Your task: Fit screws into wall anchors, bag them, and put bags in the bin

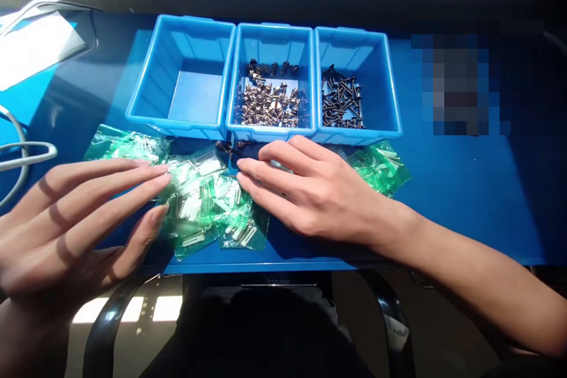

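Several small green-tinted clear plastic bags (pixel 192 207) lie in a pile on the blue table, with white plastic pieces and metal ones showing inside. My left hand (pixel 93 218) is at the pile's left side, fingers stretched out and thumb apart, holding nothing. Over the right side of the pile reaches my right hand (pixel 310 189), palm down, its fingers extended and fingertips at the bags; its thumb is hidden underneath. A few loose dark screws (pixel 228 149) lie just beyond the pile. Another green bag (pixel 383 168) shows behind my right hand.
Three blue bins stand in a row: the left bin (pixel 144 91) has a bare floor, the middle bin holds short hex-head screws (pixel 270 103), the right bin holds longer black screws (pixel 341 100). White cable (pixel 26 153) and paper (pixel 39 47) are at left; a blurred patch (pixel 460 85) at right.
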Demonstrator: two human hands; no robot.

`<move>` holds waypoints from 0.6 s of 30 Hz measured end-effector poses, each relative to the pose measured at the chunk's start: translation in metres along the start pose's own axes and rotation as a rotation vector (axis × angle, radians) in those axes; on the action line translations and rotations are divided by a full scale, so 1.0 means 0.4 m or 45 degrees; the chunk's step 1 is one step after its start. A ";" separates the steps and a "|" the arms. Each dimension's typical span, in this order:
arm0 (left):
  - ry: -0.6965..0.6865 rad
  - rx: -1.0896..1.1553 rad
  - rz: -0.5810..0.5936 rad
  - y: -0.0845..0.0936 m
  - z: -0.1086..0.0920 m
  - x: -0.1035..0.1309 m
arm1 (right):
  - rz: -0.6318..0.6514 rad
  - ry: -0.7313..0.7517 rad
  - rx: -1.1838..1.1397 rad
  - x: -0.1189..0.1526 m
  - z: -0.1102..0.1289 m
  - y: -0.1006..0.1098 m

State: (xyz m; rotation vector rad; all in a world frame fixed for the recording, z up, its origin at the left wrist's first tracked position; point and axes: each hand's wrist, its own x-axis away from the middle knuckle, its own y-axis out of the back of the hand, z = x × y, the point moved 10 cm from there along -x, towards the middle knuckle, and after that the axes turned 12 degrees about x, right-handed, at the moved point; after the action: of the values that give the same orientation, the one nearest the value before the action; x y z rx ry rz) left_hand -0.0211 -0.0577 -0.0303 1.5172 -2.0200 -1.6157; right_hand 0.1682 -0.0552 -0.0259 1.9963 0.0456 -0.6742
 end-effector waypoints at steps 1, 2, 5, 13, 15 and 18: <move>-0.072 -0.031 0.041 -0.014 -0.021 -0.012 | 0.018 0.012 0.003 -0.002 0.006 -0.007; -0.151 -0.063 0.093 -0.032 -0.044 -0.023 | 0.034 0.022 0.004 -0.002 0.011 -0.012; -0.255 -0.119 0.145 -0.058 -0.078 -0.038 | 0.040 0.019 -0.001 0.000 0.011 -0.013; -0.044 -0.168 -0.072 0.023 -0.012 0.007 | 0.084 -0.034 -0.008 0.020 -0.040 0.018; -0.044 -0.170 -0.057 0.018 -0.026 -0.013 | 0.077 -0.038 -0.064 0.023 -0.048 0.028; -0.135 -0.157 -0.004 -0.011 -0.070 -0.063 | 0.008 -0.051 -0.072 0.023 -0.057 0.048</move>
State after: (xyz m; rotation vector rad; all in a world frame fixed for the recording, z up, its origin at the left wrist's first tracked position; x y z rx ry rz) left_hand 0.0113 -0.0565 -0.0109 1.4212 -1.9290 -1.8221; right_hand 0.1917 -0.0484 -0.0067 1.9272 0.0338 -0.7016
